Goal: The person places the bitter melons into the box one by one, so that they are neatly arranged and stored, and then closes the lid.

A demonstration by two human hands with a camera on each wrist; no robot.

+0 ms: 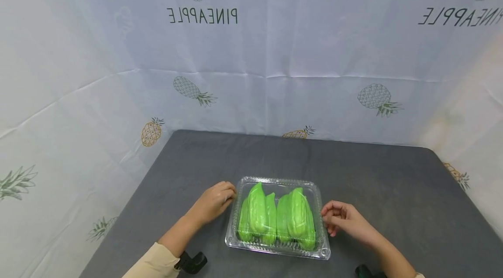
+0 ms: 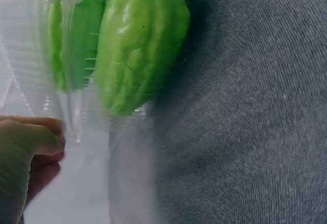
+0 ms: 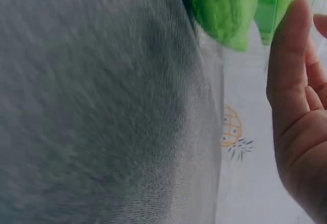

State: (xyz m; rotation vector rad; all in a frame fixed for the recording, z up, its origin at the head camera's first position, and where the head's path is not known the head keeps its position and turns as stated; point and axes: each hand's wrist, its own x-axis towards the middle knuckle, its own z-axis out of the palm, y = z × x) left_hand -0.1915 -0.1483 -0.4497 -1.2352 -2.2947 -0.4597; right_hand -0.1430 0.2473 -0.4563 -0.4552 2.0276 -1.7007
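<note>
A clear plastic clamshell box point(image 1: 275, 253) lies on the grey table, its clear lid over several bright green ridged gourds point(image 1: 257, 214). At the box's left rim, toward its far corner, is my left hand point(image 1: 214, 201). In the left wrist view its thumb and forefinger pinch at the plastic edge, with a gourd point(image 2: 140, 45) showing through the wall. Beside the right rim, my right hand point(image 1: 346, 221) has loosely bent fingers. In the right wrist view its thumb point(image 3: 288, 71) stands apart from the forefinger and overlaps the box's edge.
The dark grey table point(image 1: 373, 182) has rounded far corners. A pale curtain point(image 1: 314, 42) printed with pineapples hangs behind it and along both sides. Near the table's front, a black wrist mount point(image 1: 192, 262) sits at the left forearm.
</note>
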